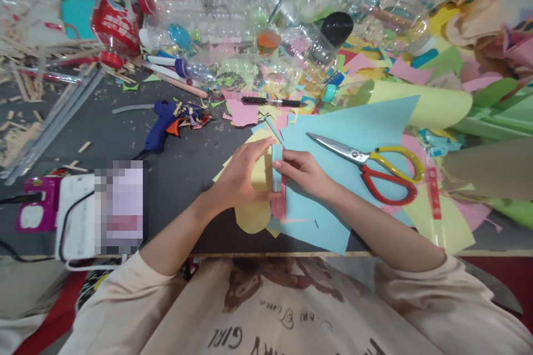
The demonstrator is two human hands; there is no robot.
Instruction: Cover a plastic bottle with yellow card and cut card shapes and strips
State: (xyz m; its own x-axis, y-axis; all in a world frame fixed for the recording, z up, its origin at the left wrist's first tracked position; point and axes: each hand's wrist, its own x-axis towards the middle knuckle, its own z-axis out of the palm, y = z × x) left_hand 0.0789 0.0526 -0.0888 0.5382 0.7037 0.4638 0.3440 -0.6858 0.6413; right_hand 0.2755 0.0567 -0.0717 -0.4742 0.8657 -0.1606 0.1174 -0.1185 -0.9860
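Note:
A narrow light-blue folded paper strip (pixel 277 178) stands lengthwise between my hands. My left hand (pixel 237 175) spans it from the left, fingers at its far end and thumb at its near end. From the right, my right hand (pixel 306 173) pinches the strip's edge between thumb and curled fingers. Pink paper (pixel 278 208) shows just below the strip. Under my left hand lies yellow paper (pixel 253 219), and a large light-blue sheet (pixel 320 222) spreads beneath my right hand. Scissors (pixel 362 161) with yellow and red handles rest on that sheet, blades partly apart.
A blue glue gun (pixel 160 127) lies to the left, near a white power strip (pixel 77 216) at the table edge. A black pen (pixel 272 102) lies beyond my hands. Clear plastic bottles (pixel 216 16) and paper scraps fill the back; wooden sticks (pixel 27 80) lie far left.

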